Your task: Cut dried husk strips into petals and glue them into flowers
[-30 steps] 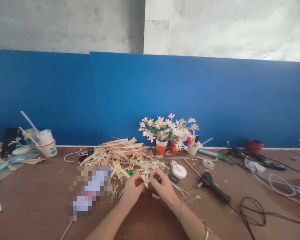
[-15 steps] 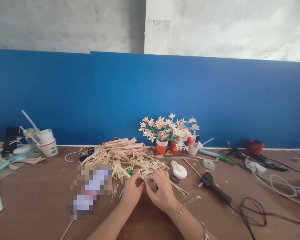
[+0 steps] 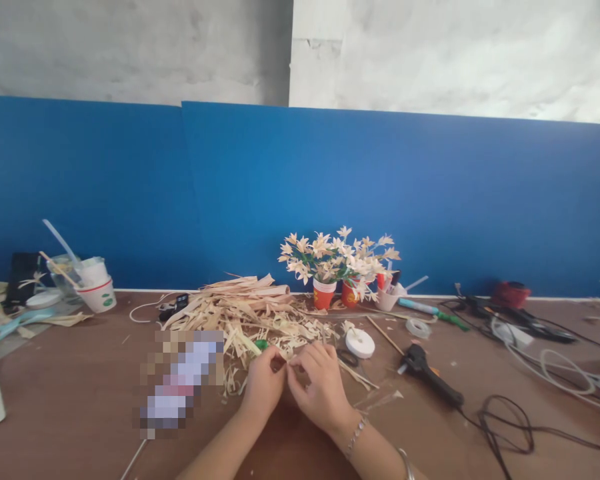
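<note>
My left hand (image 3: 264, 383) and my right hand (image 3: 319, 383) meet fingertip to fingertip low over the table. Both are closed in a pinch, thumbs against forefingers. Whatever lies between the fingertips is too small to make out. Just beyond them spreads a heap of pale dried husk strips (image 3: 250, 313), with a bit of green (image 3: 261, 345) beside my left fingers. To the right of my right hand lies a white round roll (image 3: 360, 343), and a dark ring (image 3: 349, 358) is partly hidden behind that hand.
Pale flowers (image 3: 337, 253) stand in red paper cups (image 3: 324, 295) at the back. A black glue gun (image 3: 430, 377) with its cable lies on the right, near a clear tape roll (image 3: 417, 327). On the left are a blurred-out phone-like object (image 3: 180, 387) and a white cup (image 3: 97, 297).
My right hand has shifted slightly left, and its fingertips now sit closer to my left hand's. The things on the table have stayed in place.
</note>
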{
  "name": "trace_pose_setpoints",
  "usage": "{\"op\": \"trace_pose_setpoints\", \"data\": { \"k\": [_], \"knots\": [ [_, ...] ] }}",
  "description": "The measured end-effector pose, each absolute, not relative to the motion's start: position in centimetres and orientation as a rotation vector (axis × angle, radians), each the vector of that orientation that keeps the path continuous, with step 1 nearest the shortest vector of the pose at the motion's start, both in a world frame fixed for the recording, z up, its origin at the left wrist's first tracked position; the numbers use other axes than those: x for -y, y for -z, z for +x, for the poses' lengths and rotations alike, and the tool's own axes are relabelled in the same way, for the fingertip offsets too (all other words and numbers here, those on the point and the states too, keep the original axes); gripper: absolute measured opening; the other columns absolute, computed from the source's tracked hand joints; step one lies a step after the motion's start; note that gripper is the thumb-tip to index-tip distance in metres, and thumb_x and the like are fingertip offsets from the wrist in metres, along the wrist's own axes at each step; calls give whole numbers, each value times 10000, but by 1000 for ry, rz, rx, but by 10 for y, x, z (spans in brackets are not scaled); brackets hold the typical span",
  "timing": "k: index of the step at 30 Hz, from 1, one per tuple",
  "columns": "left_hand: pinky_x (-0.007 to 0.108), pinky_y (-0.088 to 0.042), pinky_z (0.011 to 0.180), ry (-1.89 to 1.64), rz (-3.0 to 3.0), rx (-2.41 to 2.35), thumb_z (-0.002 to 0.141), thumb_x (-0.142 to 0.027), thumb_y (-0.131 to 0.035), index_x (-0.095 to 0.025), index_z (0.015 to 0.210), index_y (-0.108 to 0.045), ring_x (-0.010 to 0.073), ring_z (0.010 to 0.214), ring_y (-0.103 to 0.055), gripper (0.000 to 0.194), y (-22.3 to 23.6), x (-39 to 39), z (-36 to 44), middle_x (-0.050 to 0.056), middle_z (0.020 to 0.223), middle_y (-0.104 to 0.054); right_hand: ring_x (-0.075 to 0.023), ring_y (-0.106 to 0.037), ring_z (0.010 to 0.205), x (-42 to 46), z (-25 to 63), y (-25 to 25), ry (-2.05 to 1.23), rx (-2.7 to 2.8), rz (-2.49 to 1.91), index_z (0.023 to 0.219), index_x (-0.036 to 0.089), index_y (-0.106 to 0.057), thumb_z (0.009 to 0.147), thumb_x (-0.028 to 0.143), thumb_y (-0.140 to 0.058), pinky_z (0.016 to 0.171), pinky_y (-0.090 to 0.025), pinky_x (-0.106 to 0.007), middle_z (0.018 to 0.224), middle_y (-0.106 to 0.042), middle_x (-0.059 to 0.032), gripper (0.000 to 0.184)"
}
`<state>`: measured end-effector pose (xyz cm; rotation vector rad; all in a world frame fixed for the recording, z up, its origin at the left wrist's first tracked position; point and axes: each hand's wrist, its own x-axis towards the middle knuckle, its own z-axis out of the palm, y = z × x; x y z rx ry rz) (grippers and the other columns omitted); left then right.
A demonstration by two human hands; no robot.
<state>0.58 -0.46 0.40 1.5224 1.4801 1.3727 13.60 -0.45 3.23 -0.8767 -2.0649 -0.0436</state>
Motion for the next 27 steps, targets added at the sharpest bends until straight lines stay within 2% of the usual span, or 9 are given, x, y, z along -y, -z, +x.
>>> {"op": "trace_pose_setpoints", "data": {
  "k": [2,7,14,19,27],
  "knots": [
    [241,-413,567,-1392,1505,-1467,673,-210,-531,-179,596,-504,149,578,-540,87,-7,5,6,-19,571,-558,-169,-473,736,5,139,-35,11,2078,-897,773,185,-531,758,147,-517,699,-276,-303,737,-552,-15,43],
    [238,-422,560,-1423,1456,-1443,671,-199,-522,-179,616,-513,149,575,-562,60,-11,5,5,-19,580,-577,-188,-467,776,2,146,-36,-42,2109,-937,843,179,-510,664,103,-514,707,-286,-310,812,-552,-30,195],
    [242,-434,576,-1384,1474,-1462,685,-222,-548,-180,632,-518,157,595,-581,74,-8,5,5,-14,590,-594,-168,-494,770,-5,143,-26,37,2121,-881,776,189,-540,780,109,-520,709,-280,-299,773,-589,-13,83],
    [251,-444,597,-1361,1499,-1428,693,-247,-568,-177,670,-530,166,614,-597,83,-4,3,5,-5,614,-615,-162,-504,742,-7,144,-24,94,2072,-866,750,182,-544,780,99,-522,700,-281,-296,729,-587,-11,91],
    [234,-422,560,-1354,1475,-1442,690,-238,-538,-179,597,-502,154,588,-570,116,-11,6,6,-23,563,-575,-155,-501,723,-7,145,-27,167,2131,-820,738,184,-542,819,117,-516,688,-278,-293,720,-590,-12,109]
  ]
}}
